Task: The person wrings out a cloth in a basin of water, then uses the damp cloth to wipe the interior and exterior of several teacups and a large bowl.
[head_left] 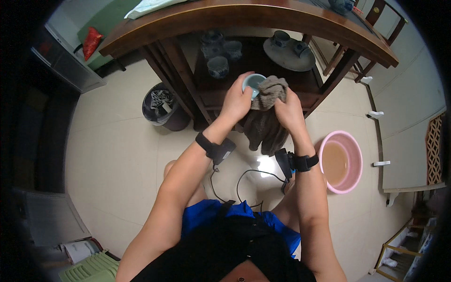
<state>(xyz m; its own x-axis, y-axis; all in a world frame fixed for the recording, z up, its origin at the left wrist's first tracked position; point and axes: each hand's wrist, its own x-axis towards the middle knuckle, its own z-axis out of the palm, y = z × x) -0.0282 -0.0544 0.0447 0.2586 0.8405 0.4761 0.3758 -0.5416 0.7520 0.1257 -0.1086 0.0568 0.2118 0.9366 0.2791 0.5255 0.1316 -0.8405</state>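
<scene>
Closest in, the right hand (290, 110) has its thumb and fingers pinching a bunched brown cloth (274, 90), its loose end hanging below. The left hand (236, 101) grips a pale blue cup (252, 81) by its left side, thumb on the near rim, fingers curled around the outside. The cloth covers the cup's right edge, between it and the right fingers. Beyond, a dark table's lower shelf (251, 54) bears patterned cups (218, 67) and an oval plate (287, 60).
</scene>
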